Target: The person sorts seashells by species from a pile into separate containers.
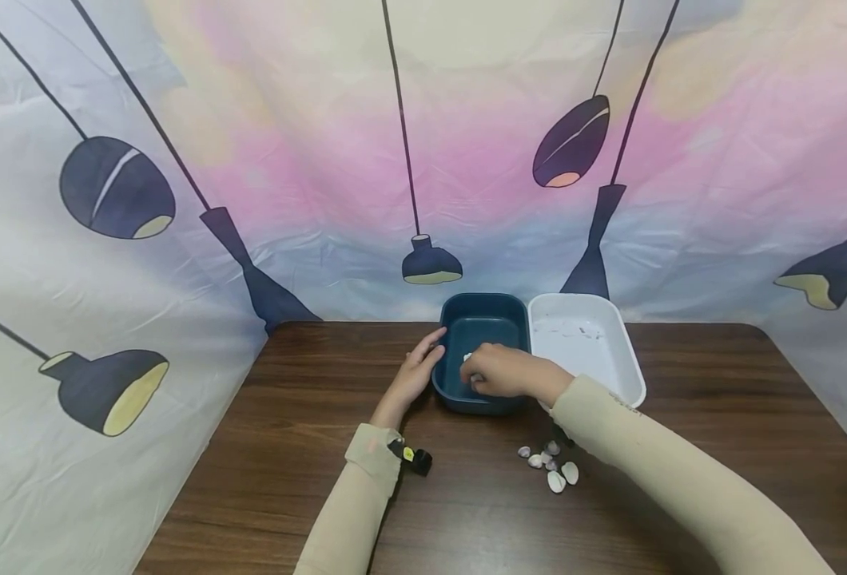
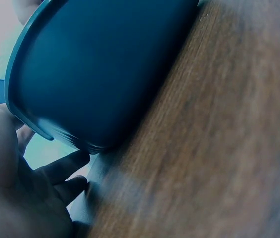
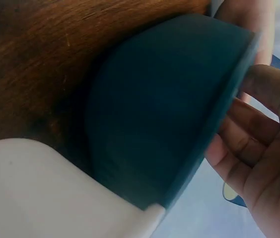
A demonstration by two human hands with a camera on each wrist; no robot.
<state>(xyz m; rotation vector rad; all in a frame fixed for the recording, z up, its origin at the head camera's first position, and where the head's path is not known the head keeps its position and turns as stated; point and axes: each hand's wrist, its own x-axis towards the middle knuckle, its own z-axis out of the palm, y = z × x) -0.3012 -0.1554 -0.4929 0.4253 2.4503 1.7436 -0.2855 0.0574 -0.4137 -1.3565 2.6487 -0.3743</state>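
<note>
A dark blue tub [image 1: 484,399] [image 2: 105,64] [image 3: 155,114] stands on the brown table [image 1: 308,431], with a white tub [image 1: 614,375] [image 3: 45,193] touching its right side. My left hand [image 1: 416,371] [image 2: 26,188] rests against the blue tub's left wall, fingers fairly straight and thumb near the rim. My right hand [image 1: 499,374] [image 3: 259,148] reaches over the near rim into the blue tub with curled fingers. A small white shell [image 1: 467,357] shows at its fingertips. Several pale shells [image 1: 551,465] lie on the table under my right forearm.
A printed cloth backdrop [image 1: 423,160] hangs behind the table and along its left side. The white tub holds only a few tiny bits. A small black device [image 1: 415,458] is strapped at my left wrist. Bare wood lies to the left and far right.
</note>
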